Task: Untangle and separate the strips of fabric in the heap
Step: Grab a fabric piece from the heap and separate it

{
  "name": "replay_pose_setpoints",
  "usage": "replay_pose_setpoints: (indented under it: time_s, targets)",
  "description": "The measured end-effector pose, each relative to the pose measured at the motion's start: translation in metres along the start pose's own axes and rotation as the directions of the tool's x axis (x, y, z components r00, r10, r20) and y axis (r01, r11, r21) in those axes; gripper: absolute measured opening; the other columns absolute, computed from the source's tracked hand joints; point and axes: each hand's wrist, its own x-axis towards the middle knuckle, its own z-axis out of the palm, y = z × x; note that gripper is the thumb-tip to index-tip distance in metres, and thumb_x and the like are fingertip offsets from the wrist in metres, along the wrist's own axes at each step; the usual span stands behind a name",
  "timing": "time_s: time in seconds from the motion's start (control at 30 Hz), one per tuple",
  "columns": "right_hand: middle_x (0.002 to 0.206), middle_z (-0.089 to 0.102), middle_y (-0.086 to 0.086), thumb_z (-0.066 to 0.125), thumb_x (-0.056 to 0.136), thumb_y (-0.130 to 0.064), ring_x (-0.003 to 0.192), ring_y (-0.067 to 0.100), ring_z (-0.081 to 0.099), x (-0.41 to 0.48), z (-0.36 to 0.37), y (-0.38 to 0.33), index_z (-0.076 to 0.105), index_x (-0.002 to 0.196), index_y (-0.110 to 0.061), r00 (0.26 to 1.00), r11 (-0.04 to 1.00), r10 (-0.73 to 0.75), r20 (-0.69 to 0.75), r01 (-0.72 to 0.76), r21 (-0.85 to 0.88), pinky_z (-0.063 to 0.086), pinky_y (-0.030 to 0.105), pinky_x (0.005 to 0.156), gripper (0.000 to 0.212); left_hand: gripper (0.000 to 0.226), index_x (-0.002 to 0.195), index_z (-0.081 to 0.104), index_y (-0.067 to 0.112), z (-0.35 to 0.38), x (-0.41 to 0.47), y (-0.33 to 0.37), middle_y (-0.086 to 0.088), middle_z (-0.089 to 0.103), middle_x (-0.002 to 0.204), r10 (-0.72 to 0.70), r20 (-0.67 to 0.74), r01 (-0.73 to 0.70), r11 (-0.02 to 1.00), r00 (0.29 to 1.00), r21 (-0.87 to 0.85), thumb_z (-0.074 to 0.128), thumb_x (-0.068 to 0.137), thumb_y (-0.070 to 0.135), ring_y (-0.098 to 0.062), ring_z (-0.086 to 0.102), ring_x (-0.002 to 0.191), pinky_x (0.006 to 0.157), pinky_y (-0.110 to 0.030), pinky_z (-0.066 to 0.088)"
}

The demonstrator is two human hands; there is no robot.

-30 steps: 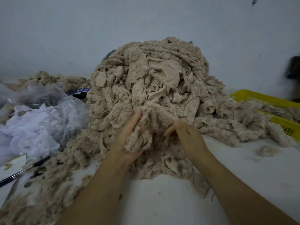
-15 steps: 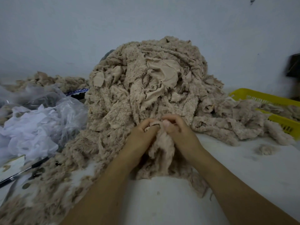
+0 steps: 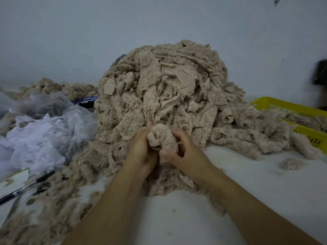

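Barely begun, by the look: the heap of beige fleece strips (image 3: 159, 89) stands tall on the white table (image 3: 265, 188), mostly tangled. Left hand (image 3: 141, 151) and right hand (image 3: 185, 154) both clasp one bunched strip (image 3: 161, 137) at the heap's near foot. Some fleece lies in the yellow basket (image 3: 283, 107). No legible writing anywhere.

I cannot make out the dark boxy object (image 3: 321, 72) at the right edge; it is blurred and cut off. The yellow slotted plastic basket (image 3: 283, 107) runs out of frame there too, and fabric buries most of its inside. A black pen (image 3: 26, 187) is cut by the left edge. A blue-patterned thing (image 3: 85, 100) shows between the clear plastic bags (image 3: 53, 124) and the tall heap of beige fluffy fabric strips (image 3: 159, 85), too little for me to name. The fingertips of the left hand (image 3: 141, 149) are hidden behind the bunched beige strip (image 3: 161, 138) it holds.
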Motion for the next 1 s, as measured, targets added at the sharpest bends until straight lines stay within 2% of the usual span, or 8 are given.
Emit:
replay_pose_setpoints:
  time_s: [0.2,0.43,0.53,0.63,0.7,0.8,0.87,1.0]
  targets:
    - [0.122,0.057,-0.011,0.067,0.084,-0.051,0.11,0.008,0.056,0.007,0.0,0.003,0.048,0.129,-0.032,0.973,0.984,-0.025,-0.229,-0.018,-0.18,0.048,0.028,0.091,0.052,0.062,0.135,0.057,0.01,0.008,-0.006,-0.013,-0.01,0.061,0.138,-0.079,0.357,0.037,0.992,0.931,0.123,0.044,0.095,0.055,-0.019,0.055,0.13,0.112,-0.033,0.04]
    - [0.075,0.069,-0.002,0.059,0.092,-0.014,0.071,0.015,0.064,0.014,-0.019,0.007,0.062,0.09,-0.022,0.933,0.994,0.086,-0.349,-0.054,0.099,0.052,0.031,0.056,0.01,0.046,0.126,0.06,0.023,0.007,-0.001,-0.017,0.0,0.066,0.131,-0.033,0.311,-0.079,0.937,0.95,0.341,0.038,0.096,0.049,-0.01,0.063,0.119,0.097,-0.023,0.05]
    - [0.077,0.071,0.001,0.053,0.1,-0.03,0.064,0.019,0.068,0.018,-0.048,0.002,0.067,0.092,-0.018,0.784,0.698,0.287,-0.55,0.222,0.681,0.051,0.024,0.048,0.02,0.034,0.116,0.068,0.012,0.002,0.007,-0.016,-0.003,0.075,0.111,0.076,0.14,-0.117,0.943,0.987,0.311,0.043,0.104,0.033,-0.013,0.072,0.093,0.077,-0.022,0.056]
    - [0.107,0.07,0.015,0.041,0.098,-0.057,0.084,0.023,0.074,0.014,-0.059,0.012,0.055,0.117,-0.008,0.793,0.445,0.426,-0.435,0.235,0.864,0.058,0.027,0.06,0.054,0.028,0.11,0.072,0.021,-0.003,0.01,-0.018,0.008,0.074,0.113,0.156,0.091,-0.18,0.895,0.984,0.408,0.049,0.103,0.033,-0.013,0.072,0.095,0.076,-0.022,0.053]
    - [0.103,0.07,0.012,0.039,0.101,-0.052,0.074,0.018,0.072,0.015,-0.048,0.019,0.057,0.11,-0.009,0.806,0.584,0.457,-0.376,0.047,0.811,0.058,0.027,0.059,0.048,0.024,0.111,0.072,0.026,-0.004,0.009,-0.022,0.012,0.073,0.112,0.181,0.095,-0.204,0.852,0.979,0.482,0.051,0.102,0.033,-0.012,0.072,0.096,0.075,-0.02,0.054]
    - [0.103,0.067,0.003,0.045,0.103,-0.035,0.075,0.013,0.069,0.02,-0.03,0.021,0.063,0.1,-0.024,0.862,0.923,0.324,-0.389,-0.197,0.332,0.059,0.027,0.065,0.022,0.021,0.107,0.073,0.032,-0.003,0.007,-0.027,0.008,0.074,0.108,0.177,0.109,-0.208,0.8,0.978,0.564,0.052,0.102,0.028,-0.014,0.073,0.094,0.08,-0.026,0.056]
    - [0.115,0.063,0.004,0.042,0.104,-0.031,0.087,0.016,0.068,0.023,-0.023,0.024,0.064,0.103,-0.026,0.923,0.97,0.242,-0.299,-0.223,0.096,0.059,0.03,0.076,0.022,0.021,0.108,0.072,0.03,-0.003,0.006,-0.028,0.002,0.074,0.109,0.171,0.118,-0.208,0.792,0.978,0.575,0.053,0.102,0.026,-0.015,0.073,0.092,0.079,-0.026,0.056]
    - [0.125,0.059,0.001,0.036,0.106,-0.026,0.092,0.011,0.067,0.019,-0.024,0.019,0.062,0.122,-0.022,0.959,0.984,0.174,-0.223,-0.163,0.07,0.055,0.023,0.079,0.031,0.02,0.114,0.07,0.028,-0.003,0.007,-0.028,0.003,0.073,0.11,0.16,0.119,-0.199,0.804,0.98,0.561,0.055,0.1,0.028,-0.015,0.073,0.085,0.07,-0.02,0.054]
